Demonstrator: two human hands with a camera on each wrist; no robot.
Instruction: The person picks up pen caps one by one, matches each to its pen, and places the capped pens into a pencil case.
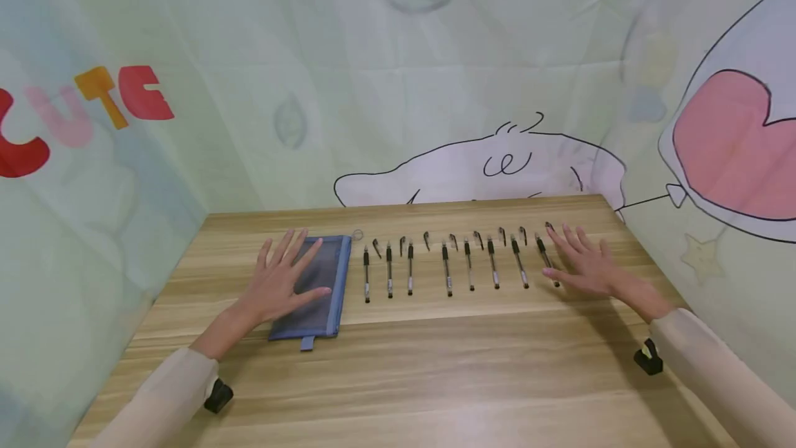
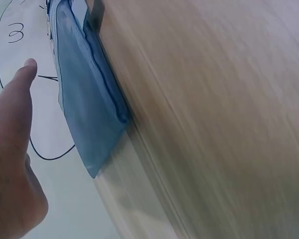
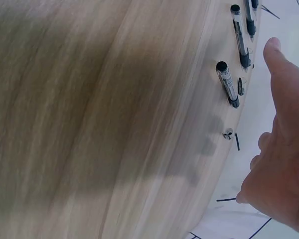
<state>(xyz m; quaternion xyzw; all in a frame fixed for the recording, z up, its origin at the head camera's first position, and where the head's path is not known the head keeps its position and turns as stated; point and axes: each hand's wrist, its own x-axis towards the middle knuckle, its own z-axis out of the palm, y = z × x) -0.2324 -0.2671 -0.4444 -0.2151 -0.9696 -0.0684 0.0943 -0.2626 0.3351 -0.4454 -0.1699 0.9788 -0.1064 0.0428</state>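
My left hand (image 1: 282,285) is spread over a blue zippered pouch (image 1: 320,282), fingers straight, nothing held. The same pouch (image 2: 84,94) shows in the left wrist view beyond the thumb. My right hand (image 1: 587,265), also spread with straight fingers, hovers by the rightmost pen (image 1: 547,259). Several uncapped black pens (image 1: 450,272) lie in a row between the hands, tips pointing away from me. Behind them is a row of loose black caps (image 1: 452,242). In the right wrist view, the nearest pen (image 3: 227,82) lies below the right thumb.
The wooden table (image 1: 435,372) ends at the back against a printed cloth (image 1: 249,54) with cartoon drawings. A small ring (image 1: 357,234) sits at the pouch's far corner. A dark wrist device (image 1: 218,396) is strapped at the left sleeve, another (image 1: 649,358) at the right.
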